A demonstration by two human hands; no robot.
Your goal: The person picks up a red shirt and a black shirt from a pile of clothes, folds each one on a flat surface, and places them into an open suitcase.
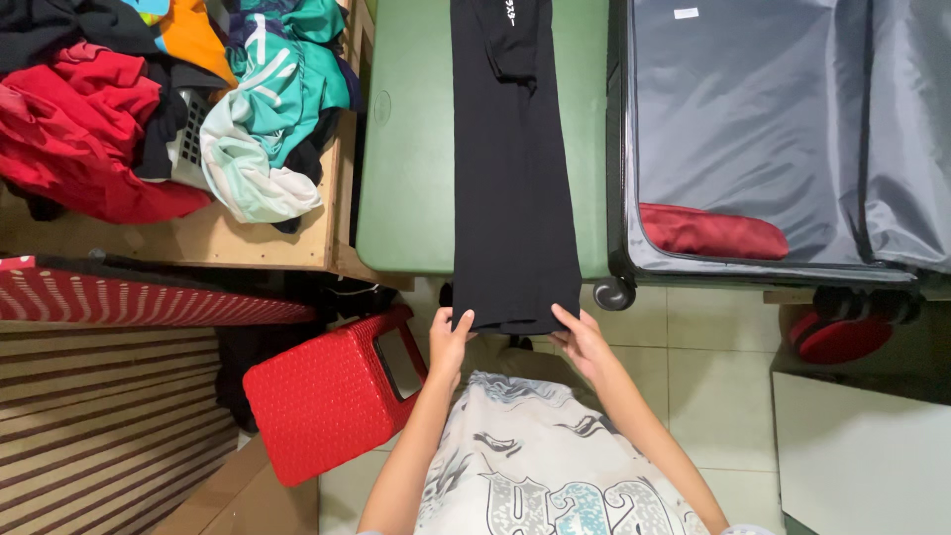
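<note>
A long black cloth garment (513, 168), folded into a narrow strip, lies flat down the middle of a green padded desk (406, 159). Its near end hangs a little over the desk's front edge. The left hand (451, 337) has its grip closed on the near left corner of the garment, thumb on top. The right hand (582, 342) pinches the near right corner in the same way. Both hands are close to the person's body, just above a pale printed shirt (535, 456).

Small white print sits near the far end of the garment. To the right, touching the desk, an open grey suitcase (763, 129) lies flat. It has a small white rectangular label (686, 13) near its top and a dark red folded cloth (711, 233) tucked along its near edge. To the left, a wooden shelf (228, 243) holds a pile of red, teal, orange and black clothes (168, 99). A red plastic stool (332, 391) lies tipped on the tiled floor (713, 396) below.
</note>
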